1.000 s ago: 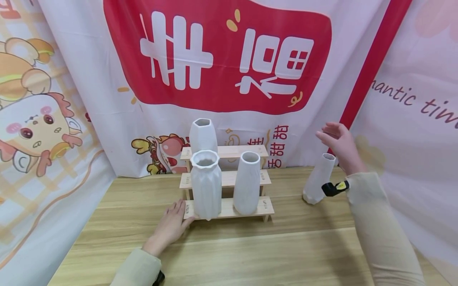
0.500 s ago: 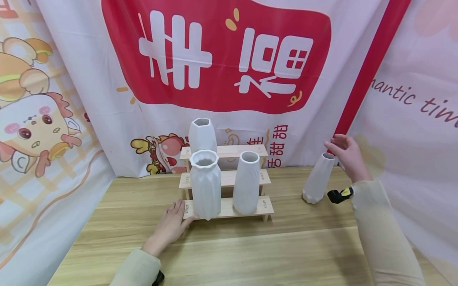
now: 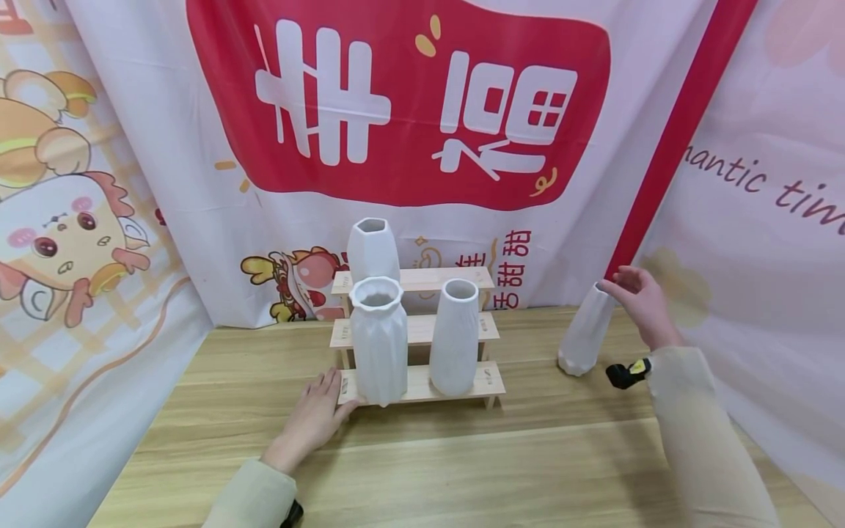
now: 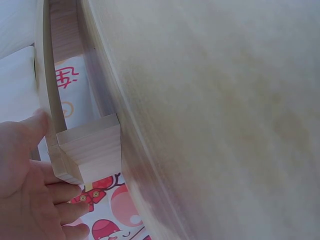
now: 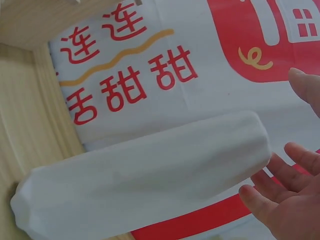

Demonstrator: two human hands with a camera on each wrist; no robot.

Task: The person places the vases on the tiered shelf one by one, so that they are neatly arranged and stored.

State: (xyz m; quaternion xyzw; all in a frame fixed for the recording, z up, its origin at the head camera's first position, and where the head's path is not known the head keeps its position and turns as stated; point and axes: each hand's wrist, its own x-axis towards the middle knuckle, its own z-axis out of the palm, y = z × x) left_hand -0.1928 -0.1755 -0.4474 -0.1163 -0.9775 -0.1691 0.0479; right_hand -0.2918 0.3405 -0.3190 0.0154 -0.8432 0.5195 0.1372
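Note:
A tiered wooden stand bears several white vases. On its bottom step are a ruffled-rim vase and a smooth tapered vase; a vase with an angular mouth rises behind. My left hand holds the left end of the bottom step, thumb at the front edge and fingers at the end, as the left wrist view also shows. To the right, a slim white vase stands on the table. My right hand is at its mouth, fingers loosely spread beside and behind the neck; the thumb stands apart in the right wrist view.
The wood-grain table carries the stand and the slim vase. A printed cloth hangs close behind both, and another cloth closes off the right side.
My right hand has come down and slightly to the right, from above the slim vase to its mouth. My left hand, the stand and the vases keep their places.

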